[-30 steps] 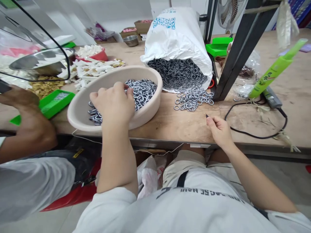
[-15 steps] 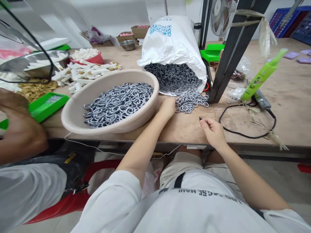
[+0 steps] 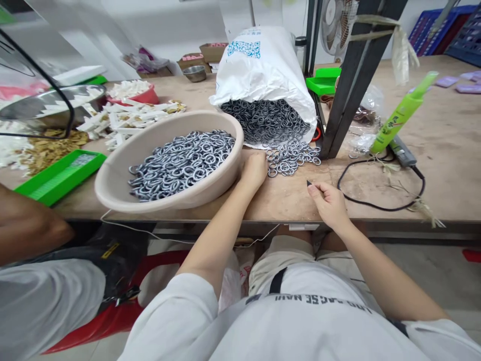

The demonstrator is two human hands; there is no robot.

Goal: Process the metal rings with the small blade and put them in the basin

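My left hand rests on the table between the beige basin and a loose pile of grey metal rings. Its fingers curl inward at the pile's left edge, and whatever they may hold is hidden. To the right, my right hand pinches a small dark pointed piece between thumb and fingers, just above the tabletop. Many similar rings fill the basin. Behind the pile a white sack lies on its side, its mouth facing me and full of rings.
A black metal post stands right of the sack. Beyond my right hand are a corded grey tool and a lime-green tube. At left, a co-worker's arm is near a green tray and white pieces.
The co-worker's arm has drawn back to the lower left, uncovering more of the green tray. The view has shifted slightly; my two hands keep nearly the same pose.
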